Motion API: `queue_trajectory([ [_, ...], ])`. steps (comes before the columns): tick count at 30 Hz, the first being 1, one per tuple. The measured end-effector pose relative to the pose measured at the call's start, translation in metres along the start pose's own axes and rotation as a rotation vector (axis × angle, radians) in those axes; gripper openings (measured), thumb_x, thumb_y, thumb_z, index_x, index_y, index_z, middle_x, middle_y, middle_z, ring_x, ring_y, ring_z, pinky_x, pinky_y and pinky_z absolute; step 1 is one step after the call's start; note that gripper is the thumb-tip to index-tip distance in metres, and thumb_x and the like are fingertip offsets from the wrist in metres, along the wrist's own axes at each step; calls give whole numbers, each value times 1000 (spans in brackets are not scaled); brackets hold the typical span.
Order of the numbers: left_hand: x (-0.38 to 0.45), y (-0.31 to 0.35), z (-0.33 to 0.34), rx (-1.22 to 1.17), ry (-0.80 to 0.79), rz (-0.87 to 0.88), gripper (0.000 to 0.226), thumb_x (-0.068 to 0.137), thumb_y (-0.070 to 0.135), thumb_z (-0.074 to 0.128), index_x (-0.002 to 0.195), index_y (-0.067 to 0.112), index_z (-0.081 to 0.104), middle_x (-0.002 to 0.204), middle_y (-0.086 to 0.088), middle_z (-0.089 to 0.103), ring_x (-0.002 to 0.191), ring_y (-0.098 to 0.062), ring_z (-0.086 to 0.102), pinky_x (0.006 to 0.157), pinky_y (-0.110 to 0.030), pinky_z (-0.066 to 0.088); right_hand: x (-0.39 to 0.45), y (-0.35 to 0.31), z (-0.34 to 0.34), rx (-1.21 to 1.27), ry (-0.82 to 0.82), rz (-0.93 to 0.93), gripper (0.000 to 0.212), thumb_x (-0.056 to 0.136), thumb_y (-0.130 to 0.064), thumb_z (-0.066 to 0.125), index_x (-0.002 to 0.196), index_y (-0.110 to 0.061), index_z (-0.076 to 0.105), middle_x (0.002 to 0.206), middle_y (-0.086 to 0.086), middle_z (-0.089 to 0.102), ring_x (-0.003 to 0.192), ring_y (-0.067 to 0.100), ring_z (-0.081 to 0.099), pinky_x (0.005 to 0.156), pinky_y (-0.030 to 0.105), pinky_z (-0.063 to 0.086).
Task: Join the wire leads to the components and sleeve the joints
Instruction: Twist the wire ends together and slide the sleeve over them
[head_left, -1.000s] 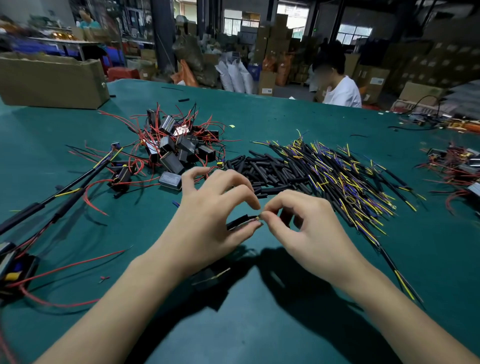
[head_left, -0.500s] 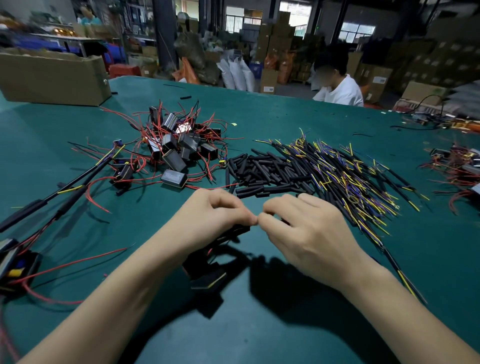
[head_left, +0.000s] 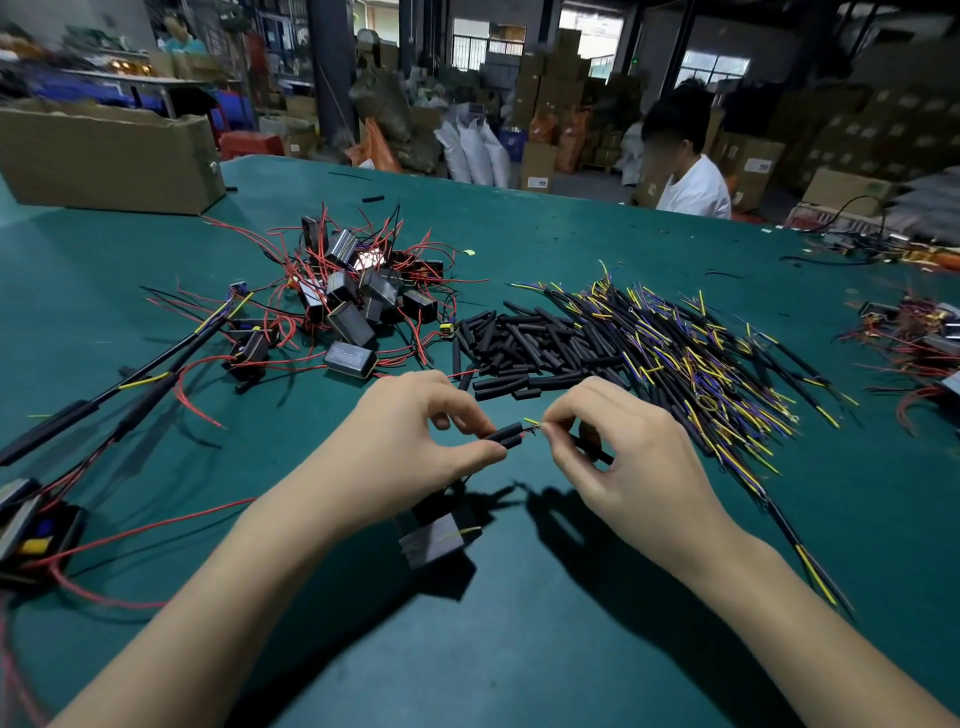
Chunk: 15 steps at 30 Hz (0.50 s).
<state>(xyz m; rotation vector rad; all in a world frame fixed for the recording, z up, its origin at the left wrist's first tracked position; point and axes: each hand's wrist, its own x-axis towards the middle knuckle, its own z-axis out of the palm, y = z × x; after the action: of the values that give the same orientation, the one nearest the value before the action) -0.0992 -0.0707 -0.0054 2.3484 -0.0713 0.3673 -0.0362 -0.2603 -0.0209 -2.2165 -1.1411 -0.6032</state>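
My left hand (head_left: 410, 447) pinches two short black sleeves (head_left: 506, 435) between thumb and forefinger. A red lead sticks out of their right end. My right hand (head_left: 623, 452) pinches a yellow-tipped wire lead (head_left: 535, 423) at that same spot and also holds a black sheathed cable (head_left: 597, 453) under its fingers. A black box component (head_left: 431, 540) hangs below my left hand, just above the green table (head_left: 519, 649).
Behind my hands lie a heap of black components with red leads (head_left: 358, 296), a pile of black sleeves (head_left: 524, 348) and a spread of black cables with yellow and blue leads (head_left: 701, 358). Finished assemblies (head_left: 31, 530) lie left. A cardboard box (head_left: 104, 156) stands far left; a person (head_left: 685, 166) sits opposite.
My hands have drawn slightly apart. The black sleeves and the wire ends between the fingertips now show, where before the fingertips met and hid them.
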Motion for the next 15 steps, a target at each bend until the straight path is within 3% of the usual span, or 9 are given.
queue_trajectory([
  [2,1,-1,1,-54,21,20,14,72,33,80,68,40,68,74,8,63,72,-5,55,68,-19,43,0,-1,0,8,-3,-4,9,87,-11,63,82,-16,59,78,-9,53,65,17,50,55,41,47],
  [4,1,-2,2,-88,18,41,10,73,30,80,73,37,74,70,5,65,64,-8,55,63,-22,44,1,-2,0,11,-7,-14,8,87,-10,63,82,-16,59,79,-9,53,64,18,50,54,42,47],
  [8,2,-3,3,-97,23,74,10,75,27,78,85,30,78,71,0,64,63,-12,53,64,-30,44,1,-4,-1,15,12,-29,8,87,-8,63,82,-14,60,78,-7,54,64,19,50,54,42,47],
  [12,1,-3,4,-92,32,120,14,78,27,76,91,31,77,73,2,62,71,-12,53,65,-24,41,1,-5,0,5,28,-44,7,87,-7,62,82,-12,61,79,-5,55,65,20,50,53,42,47],
  [15,1,-2,7,-85,54,168,17,80,24,73,96,27,76,77,-2,62,77,-15,54,71,-29,43,3,-3,-2,60,32,-45,6,89,-7,62,84,-10,64,80,-4,57,68,14,50,59,32,47],
])
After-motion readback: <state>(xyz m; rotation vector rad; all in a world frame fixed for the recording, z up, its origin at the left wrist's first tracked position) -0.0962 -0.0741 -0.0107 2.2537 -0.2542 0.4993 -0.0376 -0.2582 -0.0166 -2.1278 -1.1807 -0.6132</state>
